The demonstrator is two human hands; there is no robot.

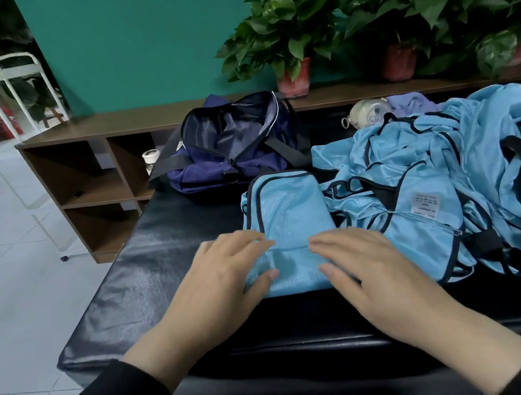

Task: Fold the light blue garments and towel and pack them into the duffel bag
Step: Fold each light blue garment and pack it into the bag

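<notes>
A folded light blue garment (289, 213) with dark trim lies on the black padded box (150, 283) in front of me. My left hand (218, 282) rests flat on its near left part, fingers straight. My right hand (369, 269) lies flat on its near right part. A loose heap of light blue garments (473, 170) with dark piping spreads to the right, touching the folded one. The navy duffel bag (233, 143) sits behind the folded garment, unzipped and gaping open.
A clear bottle (365, 113) and a purple cloth (411, 103) lie behind the heap. A wooden shelf unit (88, 176) runs along the green wall with potted plants (291, 32) on top. White tiled floor (8, 271) lies to the left.
</notes>
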